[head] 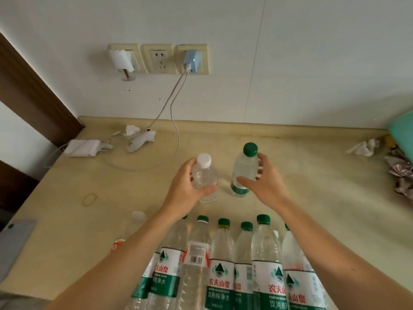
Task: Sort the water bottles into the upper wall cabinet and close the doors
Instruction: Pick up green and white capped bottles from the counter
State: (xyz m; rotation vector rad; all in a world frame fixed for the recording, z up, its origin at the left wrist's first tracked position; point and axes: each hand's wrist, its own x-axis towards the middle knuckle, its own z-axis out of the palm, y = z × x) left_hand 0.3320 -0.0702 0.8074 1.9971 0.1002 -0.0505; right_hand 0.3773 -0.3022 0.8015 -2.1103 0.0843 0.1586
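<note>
Labels reading 农夫山泉 face up; left hand (pixel 182 189) grips white-capped bottle (pixel 204 177), right hand (pixel 267 183) green-capped bottle (pixel 244 168).

On the counter (pixel 312 198), a row of tall bottles (pixel 223 260) stands along the near edge, side by side. Behind the row, toward the middle, two small bottles (pixel 223 175) stand just beside each other, the left hand (pixel 183 186) around the left one and the right hand (pixel 266 182) around the right one. A rubber band (pixel 89 199) lies left of them. In the far left corner sit a flat box (pixel 82 148) and, to its right, a handheld device (pixel 139 142) (a cable runs from there up to the wall sockets (pixel 158 58) behind the far edge). Crumpled paper (pixel 364 147) lies near the far right corner.
</note>
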